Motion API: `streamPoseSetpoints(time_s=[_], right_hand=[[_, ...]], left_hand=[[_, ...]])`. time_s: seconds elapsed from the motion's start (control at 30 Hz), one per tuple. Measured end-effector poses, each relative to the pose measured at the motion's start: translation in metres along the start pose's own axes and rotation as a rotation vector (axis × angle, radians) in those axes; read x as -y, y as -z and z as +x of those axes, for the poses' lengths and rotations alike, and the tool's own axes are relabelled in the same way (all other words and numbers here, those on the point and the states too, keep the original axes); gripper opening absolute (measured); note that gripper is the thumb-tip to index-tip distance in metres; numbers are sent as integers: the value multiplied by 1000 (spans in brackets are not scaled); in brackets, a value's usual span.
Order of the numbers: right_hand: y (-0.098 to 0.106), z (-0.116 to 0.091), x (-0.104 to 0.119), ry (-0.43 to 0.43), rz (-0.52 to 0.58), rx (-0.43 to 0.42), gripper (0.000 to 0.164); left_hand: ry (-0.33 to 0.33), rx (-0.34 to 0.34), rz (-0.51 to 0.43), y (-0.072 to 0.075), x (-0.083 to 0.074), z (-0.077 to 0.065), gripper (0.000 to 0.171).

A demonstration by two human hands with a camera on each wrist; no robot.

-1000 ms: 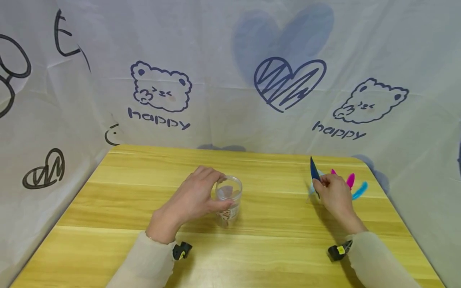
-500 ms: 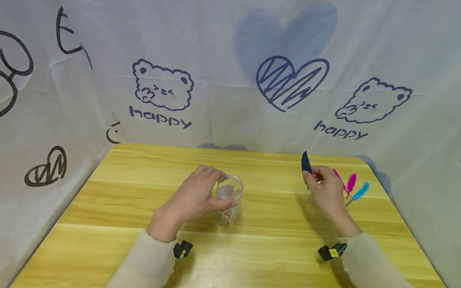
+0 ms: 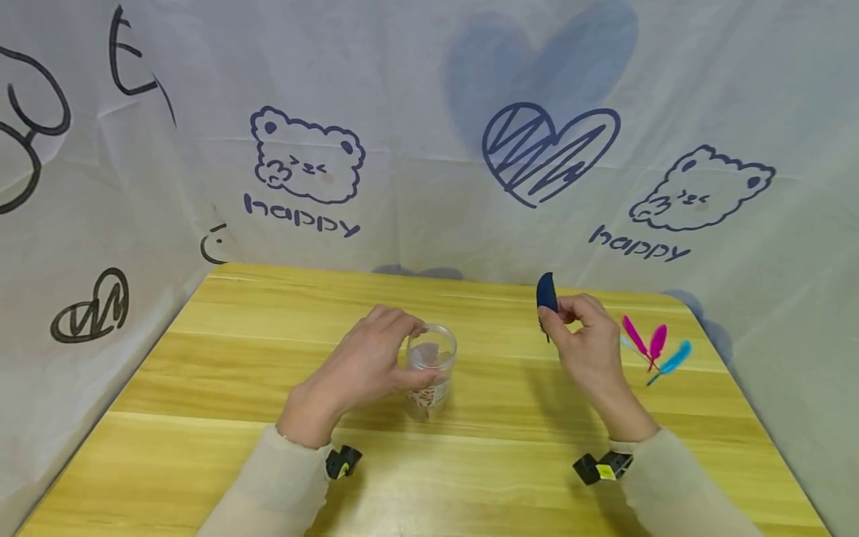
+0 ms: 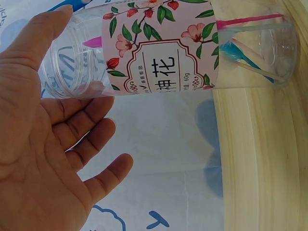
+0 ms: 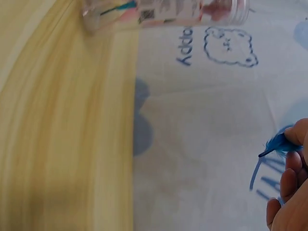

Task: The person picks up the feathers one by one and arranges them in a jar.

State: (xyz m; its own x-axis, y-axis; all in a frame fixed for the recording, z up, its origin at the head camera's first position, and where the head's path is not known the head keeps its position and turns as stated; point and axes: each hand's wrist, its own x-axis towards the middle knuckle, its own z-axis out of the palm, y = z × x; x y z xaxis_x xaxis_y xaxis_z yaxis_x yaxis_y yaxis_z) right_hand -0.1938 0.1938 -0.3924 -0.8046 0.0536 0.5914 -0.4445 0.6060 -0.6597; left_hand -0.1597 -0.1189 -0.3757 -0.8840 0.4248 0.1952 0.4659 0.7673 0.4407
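Observation:
A clear plastic jar (image 3: 436, 395) without a lid stands upright at mid-table. My left hand (image 3: 356, 369) holds it near the rim, thumb on the near side and index finger across the top. In the left wrist view its pink floral label (image 4: 163, 48) shows, with several coloured feather quills (image 4: 248, 57) inside at the bottom. Up in the air to the right of the jar, a dark blue feather (image 3: 546, 292) is pinched between thumb and fingers of my right hand (image 3: 590, 343). Its quill points down, apart from the jar.
Two magenta feathers (image 3: 658, 341), a bright blue feather (image 3: 674, 359) and a pale one, partly hidden, lie at the right of the wooden table (image 3: 470, 477). White cloth (image 3: 416, 89) with drawings hangs behind the table and along its sides.
My right hand has moved left with the dark blue feather, away from the feathers on the table, uncovering them. The left hand and jar stay in place; the head view shifted slightly.

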Motion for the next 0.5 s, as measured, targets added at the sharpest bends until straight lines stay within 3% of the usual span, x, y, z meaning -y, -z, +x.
streamPoseSetpoints(time_s=[0.5], right_hand=[[-33,4,55,97,277,83,5]], left_hand=[[7,-8,0,-1,0,1,68]])
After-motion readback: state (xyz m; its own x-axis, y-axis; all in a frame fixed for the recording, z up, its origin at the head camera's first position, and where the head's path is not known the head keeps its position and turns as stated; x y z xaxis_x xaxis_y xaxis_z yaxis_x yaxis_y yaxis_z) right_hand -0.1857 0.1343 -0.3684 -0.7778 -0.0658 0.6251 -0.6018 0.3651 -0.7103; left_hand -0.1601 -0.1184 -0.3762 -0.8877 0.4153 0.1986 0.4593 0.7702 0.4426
